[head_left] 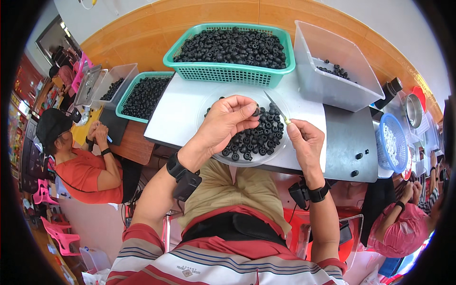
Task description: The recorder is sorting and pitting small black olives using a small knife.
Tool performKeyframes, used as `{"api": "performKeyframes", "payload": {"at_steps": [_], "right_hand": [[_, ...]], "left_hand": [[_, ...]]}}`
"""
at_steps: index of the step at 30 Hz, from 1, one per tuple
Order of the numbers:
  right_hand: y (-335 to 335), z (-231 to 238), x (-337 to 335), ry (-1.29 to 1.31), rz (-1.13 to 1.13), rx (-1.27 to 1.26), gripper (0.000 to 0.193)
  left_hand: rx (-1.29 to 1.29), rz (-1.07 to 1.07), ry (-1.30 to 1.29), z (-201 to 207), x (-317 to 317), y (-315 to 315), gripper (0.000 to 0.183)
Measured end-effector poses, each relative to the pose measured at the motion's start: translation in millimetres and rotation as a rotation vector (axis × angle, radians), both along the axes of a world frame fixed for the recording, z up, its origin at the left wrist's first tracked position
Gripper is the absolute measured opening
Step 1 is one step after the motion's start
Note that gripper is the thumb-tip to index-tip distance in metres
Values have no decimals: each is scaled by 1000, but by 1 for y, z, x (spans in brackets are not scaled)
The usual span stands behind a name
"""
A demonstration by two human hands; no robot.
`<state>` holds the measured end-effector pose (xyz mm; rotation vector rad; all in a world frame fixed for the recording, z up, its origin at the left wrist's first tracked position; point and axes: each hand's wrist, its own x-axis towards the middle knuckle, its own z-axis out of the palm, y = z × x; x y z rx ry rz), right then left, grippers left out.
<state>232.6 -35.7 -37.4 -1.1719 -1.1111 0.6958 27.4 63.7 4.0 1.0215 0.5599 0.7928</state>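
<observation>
My left hand point(227, 119) pinches a small black ring-shaped part point(257, 112) between thumb and fingertips. A small knife point(276, 105) with a yellow-green handle is gripped in my right hand point(308, 141), its blade pointing up and to the left, close to the held part. Beneath both hands lies a round clear tray point(283, 146). Many more loose black parts point(256, 140), round with holes in them, are spread over it. My left hand hides some of these.
Behind the tray stands a green basket point(228, 71) full of black parts; a smaller green basket point(126, 114) is at left. A clear bin point(342, 92) and blue basket point(381, 147) stand at right. One person point(90, 166) sits left, another point(399, 223) right.
</observation>
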Motion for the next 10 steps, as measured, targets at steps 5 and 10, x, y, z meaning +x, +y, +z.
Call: {"api": "performKeyframes", "payload": {"at_steps": [5,10], "right_hand": [[-1,-1,-1,-16,7,9,28],[-2,-7,-2,-61,42,30,27]], "left_hand": [[-130,-22,-92,-7,3,-3,20],[-238,15,-179,-9,11,-7,24]]}}
